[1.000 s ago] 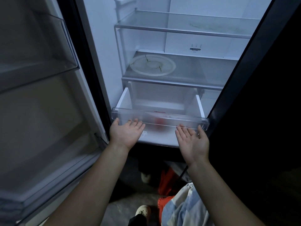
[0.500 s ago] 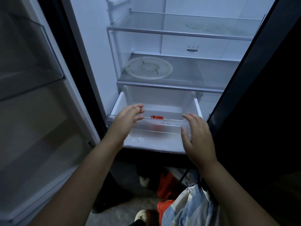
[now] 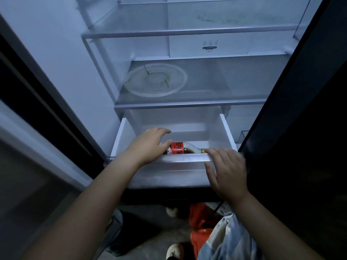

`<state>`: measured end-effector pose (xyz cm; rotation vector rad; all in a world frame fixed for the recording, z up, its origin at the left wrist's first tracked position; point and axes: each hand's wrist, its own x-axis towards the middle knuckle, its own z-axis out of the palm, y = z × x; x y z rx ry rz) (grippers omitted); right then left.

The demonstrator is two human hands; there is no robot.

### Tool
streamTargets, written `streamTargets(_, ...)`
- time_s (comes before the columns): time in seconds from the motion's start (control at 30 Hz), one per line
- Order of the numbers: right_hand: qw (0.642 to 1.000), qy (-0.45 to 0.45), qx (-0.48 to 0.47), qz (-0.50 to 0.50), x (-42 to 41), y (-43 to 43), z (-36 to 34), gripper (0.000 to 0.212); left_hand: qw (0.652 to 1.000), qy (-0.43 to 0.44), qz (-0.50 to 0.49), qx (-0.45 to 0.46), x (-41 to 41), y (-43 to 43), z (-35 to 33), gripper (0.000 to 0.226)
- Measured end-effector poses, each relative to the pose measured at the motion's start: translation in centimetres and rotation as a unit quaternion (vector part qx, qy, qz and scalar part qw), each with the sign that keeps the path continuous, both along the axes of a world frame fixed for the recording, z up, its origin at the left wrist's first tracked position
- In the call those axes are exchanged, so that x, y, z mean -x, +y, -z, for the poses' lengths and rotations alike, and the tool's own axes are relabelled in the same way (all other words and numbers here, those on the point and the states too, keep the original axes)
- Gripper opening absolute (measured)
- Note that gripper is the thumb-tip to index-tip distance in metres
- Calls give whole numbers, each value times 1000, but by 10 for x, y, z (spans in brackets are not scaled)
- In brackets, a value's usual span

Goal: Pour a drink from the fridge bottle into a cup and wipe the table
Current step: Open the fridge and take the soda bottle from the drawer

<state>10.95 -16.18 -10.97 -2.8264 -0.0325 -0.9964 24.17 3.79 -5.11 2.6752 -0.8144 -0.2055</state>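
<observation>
Bottle (image 3: 180, 148) is laid on its side in drawer (image 3: 223, 132), cap twd right wall. Left hand (image 3: 148, 145) is arched over it, grip apart, not yet clamped. Right hand (image 3: 227, 171) is laid on drawer front, grip apart, prob. steadying it.

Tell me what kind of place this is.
Most likely a home kitchen, seen from in front of an open fridge. There are glass shelves, a pulled-out drawer with a red-labelled bottle lying in it, and a round clear plate on the shelf above.
</observation>
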Motion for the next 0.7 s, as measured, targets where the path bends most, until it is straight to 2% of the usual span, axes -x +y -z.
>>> streamTargets(0.17,1000,-17,-14,-9,-6,-1,7,34,993,37,94,-63,-34,-23,10,61)
streamTargets(0.3,1000,-26,-12,-5,-8,-2,11,35,978,34,168,-118,-55,-48,28,80)
streamTargets(0.5,999,-38,-8,-18,-10,-4,12,37,923,-18,249,-292,-72,-65,56,99)
streamTargets(0.57,999,-43,-7,-22,-11,-4,12,35,917,-20,269,-294,-78,-65,59,101)
streamTargets(0.7,999,-46,-6,-21,-11,-4,14,33,927,12,275,-256,-88,-59,68,103)
